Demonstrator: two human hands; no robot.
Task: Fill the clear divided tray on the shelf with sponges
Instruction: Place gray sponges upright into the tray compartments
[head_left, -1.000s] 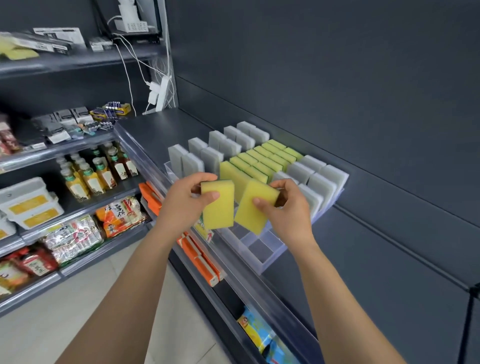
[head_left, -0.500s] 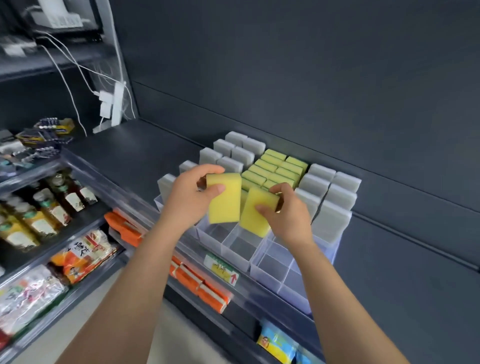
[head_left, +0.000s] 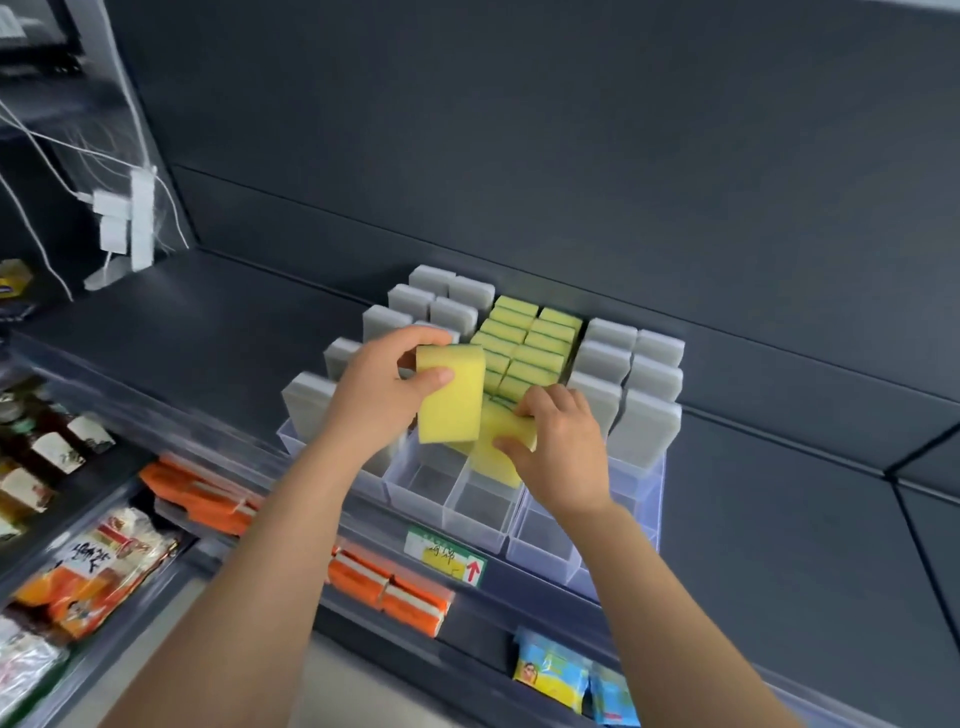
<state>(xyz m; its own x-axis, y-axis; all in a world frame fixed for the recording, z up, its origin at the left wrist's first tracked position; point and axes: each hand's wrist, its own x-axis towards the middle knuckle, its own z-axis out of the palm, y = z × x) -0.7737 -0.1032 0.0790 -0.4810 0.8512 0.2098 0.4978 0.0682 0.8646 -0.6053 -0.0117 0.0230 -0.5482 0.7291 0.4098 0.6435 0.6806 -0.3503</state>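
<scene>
- Clear tray (head_left: 470, 512) sits on the dark shelf (head_left: 218, 312), rear slots packed with grey and yellow sponges, front slots bare.
- Right hand (head_left: 563, 449) clamps a yellow sponge (head_left: 501, 441) low into the tray.
- Left hand (head_left: 387, 387) grips another sponge (head_left: 451, 395) just above.

Both forearms reach forward, the left hand (head_left: 387, 392) and right hand (head_left: 563, 447) close together, fingers curled in grips.

a shop: stocked shelves (head_left: 156, 322), price label (head_left: 445, 556), packaged snacks (head_left: 93, 566)
</scene>
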